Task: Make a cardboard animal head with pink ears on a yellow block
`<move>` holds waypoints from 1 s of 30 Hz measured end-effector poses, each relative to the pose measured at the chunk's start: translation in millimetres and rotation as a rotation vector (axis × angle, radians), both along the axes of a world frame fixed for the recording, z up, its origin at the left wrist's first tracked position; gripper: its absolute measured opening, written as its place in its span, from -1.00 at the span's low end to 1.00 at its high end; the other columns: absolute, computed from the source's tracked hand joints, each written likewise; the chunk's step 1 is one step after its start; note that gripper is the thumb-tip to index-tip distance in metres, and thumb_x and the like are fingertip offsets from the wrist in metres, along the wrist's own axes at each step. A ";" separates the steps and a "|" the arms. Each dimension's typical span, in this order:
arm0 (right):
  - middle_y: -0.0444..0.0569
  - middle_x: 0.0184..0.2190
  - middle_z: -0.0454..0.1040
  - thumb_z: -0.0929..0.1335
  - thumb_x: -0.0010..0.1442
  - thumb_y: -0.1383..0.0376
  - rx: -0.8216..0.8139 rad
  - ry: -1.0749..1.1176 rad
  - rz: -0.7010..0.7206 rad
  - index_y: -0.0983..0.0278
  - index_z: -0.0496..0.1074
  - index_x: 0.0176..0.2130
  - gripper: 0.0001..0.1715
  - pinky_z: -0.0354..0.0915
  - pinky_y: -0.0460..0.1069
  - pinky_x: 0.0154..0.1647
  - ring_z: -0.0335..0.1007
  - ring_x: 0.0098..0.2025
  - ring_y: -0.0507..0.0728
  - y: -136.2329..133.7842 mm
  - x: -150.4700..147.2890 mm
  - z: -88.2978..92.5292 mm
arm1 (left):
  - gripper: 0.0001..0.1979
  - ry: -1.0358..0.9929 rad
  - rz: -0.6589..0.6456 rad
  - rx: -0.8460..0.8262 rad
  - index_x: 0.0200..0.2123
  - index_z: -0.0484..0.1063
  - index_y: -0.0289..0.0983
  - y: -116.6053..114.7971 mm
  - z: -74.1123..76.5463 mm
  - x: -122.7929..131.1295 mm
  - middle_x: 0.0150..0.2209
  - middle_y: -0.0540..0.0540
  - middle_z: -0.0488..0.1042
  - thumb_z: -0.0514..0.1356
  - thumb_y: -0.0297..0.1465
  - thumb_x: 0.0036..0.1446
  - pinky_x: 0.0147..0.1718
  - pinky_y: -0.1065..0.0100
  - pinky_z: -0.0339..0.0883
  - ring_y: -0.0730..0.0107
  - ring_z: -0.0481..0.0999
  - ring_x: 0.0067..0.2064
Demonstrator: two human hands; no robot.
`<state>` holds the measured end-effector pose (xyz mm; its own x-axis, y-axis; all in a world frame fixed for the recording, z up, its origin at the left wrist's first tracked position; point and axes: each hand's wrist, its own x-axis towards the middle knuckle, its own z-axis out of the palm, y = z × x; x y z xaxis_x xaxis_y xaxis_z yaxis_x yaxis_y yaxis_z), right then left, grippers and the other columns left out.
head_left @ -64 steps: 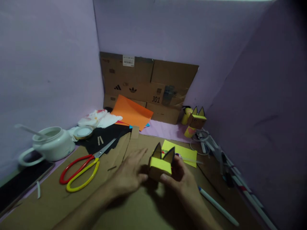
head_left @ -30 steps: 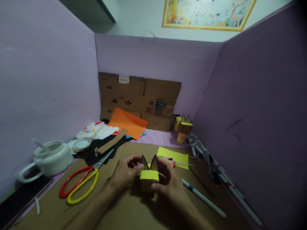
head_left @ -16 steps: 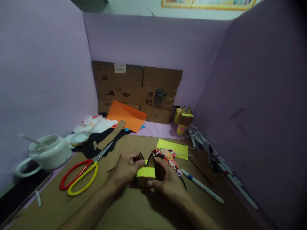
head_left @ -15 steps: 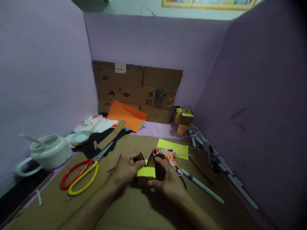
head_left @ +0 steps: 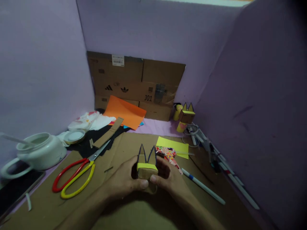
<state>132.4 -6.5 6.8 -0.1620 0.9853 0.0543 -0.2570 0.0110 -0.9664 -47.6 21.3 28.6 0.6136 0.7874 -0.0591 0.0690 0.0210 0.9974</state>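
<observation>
Between my two hands is a small cardboard animal figure (head_left: 146, 172) with a yellow strip on top and two pointed, dark-edged ears standing up. My left hand (head_left: 124, 179) is closed around its left side, thumb on the front. On the other side my right hand (head_left: 169, 179) grips it, its thumb pressed near the front's right edge. The fingers behind the figure are partly hidden. Just beyond my right hand lies a flower-patterned glue gun (head_left: 168, 154) on a yellow paper sheet (head_left: 183, 147). A white pen (head_left: 203, 186) rests to the right.
Red-and-yellow scissors (head_left: 79, 174) lie open at left, near a white pot (head_left: 40, 151) and a dark phone (head_left: 21, 188). Behind are a cardboard strip (head_left: 109, 133), orange paper (head_left: 126, 111) and a standing cardboard panel (head_left: 134, 75). A similar eared figure (head_left: 187, 116) stands at back right.
The figure has tipped up so its brown front and the ears' faces show. My left hand has shifted from the ear to the figure's side and front. The view has tilted down.
</observation>
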 end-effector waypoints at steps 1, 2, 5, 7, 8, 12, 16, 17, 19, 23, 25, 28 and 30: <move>0.06 -0.13 0.59 0.56 -0.19 0.17 -0.010 -0.001 -0.031 0.21 0.48 -0.10 -0.39 0.38 0.19 -0.03 0.52 -0.07 0.31 0.2 1.4 -2.2 | -0.40 -0.011 -0.001 -0.007 0.07 0.32 -0.32 0.5 -0.4 -0.5 -0.05 -0.22 0.52 0.34 -0.32 -0.08 -0.05 0.16 0.36 0.05 0.50 -0.03; 0.08 -0.13 0.58 0.58 -0.22 0.17 -0.026 -0.009 -0.068 0.22 0.46 -0.08 -0.33 0.39 0.18 -0.05 0.53 -0.09 0.31 0.5 3.2 -3.8 | -0.39 -0.032 -0.005 -0.018 0.08 0.31 -0.32 1.2 -0.1 -1.6 -0.02 -0.23 0.51 0.33 -0.32 -0.07 -0.03 0.14 0.35 0.03 0.48 0.00; 0.12 -0.08 0.55 0.58 -0.23 0.15 -0.060 -0.054 -0.183 0.23 0.44 -0.03 -0.26 0.39 0.18 -0.04 0.52 -0.08 0.28 1.3 11.5 -3.3 | -0.38 -0.071 0.002 -0.029 0.10 0.30 -0.32 2.6 4.1 -5.3 0.02 -0.26 0.49 0.33 -0.31 -0.05 0.02 0.11 0.32 -0.01 0.45 0.05; 0.10 -0.08 0.55 0.57 -0.18 0.13 -0.064 -0.043 -0.277 0.23 0.45 -0.05 -0.32 0.38 0.17 -0.02 0.51 -0.08 0.26 2.9 18.4 1.2 | -0.39 -0.049 0.012 -0.026 0.10 0.31 -0.31 2.7 7.0 -6.5 0.01 -0.26 0.49 0.33 -0.30 -0.04 0.00 0.12 0.34 -0.02 0.45 0.04; 0.09 -0.11 0.56 0.56 -0.16 0.11 -0.060 -0.026 -0.337 0.23 0.46 -0.07 -0.35 0.39 0.17 -0.02 0.51 -0.10 0.25 4.1 22.2 4.1 | -0.40 -0.032 0.012 -0.029 0.09 0.32 -0.30 2.6 7.7 -6.8 -0.01 -0.26 0.50 0.33 -0.29 -0.04 -0.03 0.13 0.36 -0.02 0.46 0.02; 0.03 -0.27 0.59 0.57 -0.18 0.12 -0.057 0.002 -0.546 0.24 0.47 -0.14 -0.41 0.44 0.09 -0.19 0.53 -0.23 0.21 9.5 42.7 16.7 | -0.41 0.005 0.042 -0.037 0.03 0.37 -0.31 3.4 5.1 -7.3 -0.07 -0.26 0.54 0.35 -0.23 -0.08 -0.09 0.14 0.41 -0.03 0.50 -0.04; -0.02 -0.25 0.57 0.54 -0.13 0.12 -0.018 -0.079 -0.777 0.22 0.48 -0.13 -0.46 0.42 0.07 -0.17 0.51 -0.23 0.17 7.0 73.3 24.6 | -0.40 -0.070 0.290 -0.124 0.02 0.36 -0.28 6.8 4.4 -10.2 -0.12 -0.21 0.57 0.38 -0.27 -0.12 -0.16 0.15 0.45 0.04 0.56 -0.14; -0.02 -0.25 0.57 0.53 -0.12 0.11 -0.028 -0.093 -0.836 0.21 0.48 -0.14 -0.47 0.42 0.08 -0.17 0.51 -0.24 0.17 4.2 81.6 24.9 | -0.39 -0.105 0.390 -0.151 0.03 0.35 -0.26 8.2 5.8 -11.4 -0.14 -0.18 0.58 0.39 -0.27 -0.12 -0.20 0.18 0.46 0.07 0.58 -0.17; -0.03 -0.28 0.58 0.53 -0.16 0.09 -0.077 -0.147 -0.918 0.20 0.49 -0.18 -0.48 0.43 0.08 -0.24 0.52 -0.29 0.19 -4.1 97.2 22.9 | -0.37 -0.192 0.576 -0.180 0.05 0.33 -0.19 11.9 9.6 -14.3 -0.14 -0.10 0.59 0.40 -0.28 -0.13 -0.22 0.23 0.47 0.10 0.59 -0.17; 0.03 -0.32 0.61 0.49 -0.17 0.04 -0.173 -0.588 -0.879 0.22 0.54 -0.31 -0.57 0.40 0.15 -0.19 0.52 -0.24 0.29 -27.5 117.4 9.4 | -0.38 -0.304 0.770 -0.187 0.05 0.34 -0.06 19.0 16.7 -20.4 -0.11 0.05 0.59 0.41 -0.31 -0.13 -0.17 0.30 0.49 0.13 0.55 -0.05; 0.05 -0.31 0.62 0.45 -0.13 0.04 -0.172 -0.823 -0.788 0.23 0.56 -0.33 -0.61 0.38 0.19 -0.13 0.52 -0.21 0.33 -38.0 120.7 -0.1 | -0.38 -0.286 0.791 -0.195 0.04 0.35 -0.05 18.8 18.4 -22.4 -0.12 0.05 0.59 0.41 -0.29 -0.14 -0.17 0.30 0.51 0.11 0.55 -0.04; 0.04 -0.26 0.61 0.41 0.00 0.07 -0.071 -0.985 -0.636 0.20 0.57 -0.28 -0.67 0.38 0.17 -0.12 0.52 -0.18 0.31 -48.1 121.2 -13.2 | -0.33 -0.179 0.711 -0.267 0.04 0.33 -0.11 11.4 17.1 -21.1 -0.15 -0.03 0.61 0.44 -0.25 -0.19 -0.26 0.23 0.55 0.01 0.58 -0.12; 0.03 -0.23 0.61 0.38 0.08 0.08 -0.041 -1.020 -0.593 0.18 0.56 -0.25 -0.71 0.38 0.15 -0.11 0.52 -0.16 0.29 -52.2 122.0 -18.3 | -0.26 -0.058 0.629 -0.349 0.05 0.31 -0.12 3.4 12.5 -16.2 -0.19 -0.08 0.62 0.46 -0.21 -0.24 -0.38 0.19 0.55 -0.07 0.60 -0.18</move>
<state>254.5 -58.7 -11.5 0.3713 0.9193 0.1307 0.6693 -0.1674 -0.7239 -63.8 24.7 41.1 0.0598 0.9339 -0.3525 -0.1137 0.3572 0.9271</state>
